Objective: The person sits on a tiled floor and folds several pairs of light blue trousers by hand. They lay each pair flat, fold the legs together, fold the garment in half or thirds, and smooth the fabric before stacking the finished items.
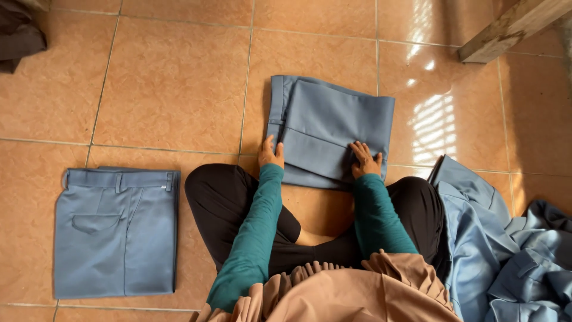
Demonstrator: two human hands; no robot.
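On the orange-brown tiled floor (167, 83), directly in front of the seated person's crossed legs, lies one folded blue-grey pair of trousers (333, 119), doubled into a compact rectangle with its waistband along the left edge. The left hand (271, 154) rests flat at the near left corner of this folded pair, fingers held together, palm down on the cloth. The right hand (364, 160) presses on the near right part of the same pair, fingers slightly spread across the top layer. Both arms wear teal long sleeves (253, 232). A second blue-grey pair of trousers (116, 229), folded once lengthwise with one back pocket and the belt loops showing, lies well apart on the near left of the floor. At the near right, one loose heap of blue-grey garments (506, 250) lies unfolded; the count of pieces in it cannot be told. One dark cloth item (18, 33) sits at the far left corner, and one bare wooden beam (506, 30) crosses the far right corner.
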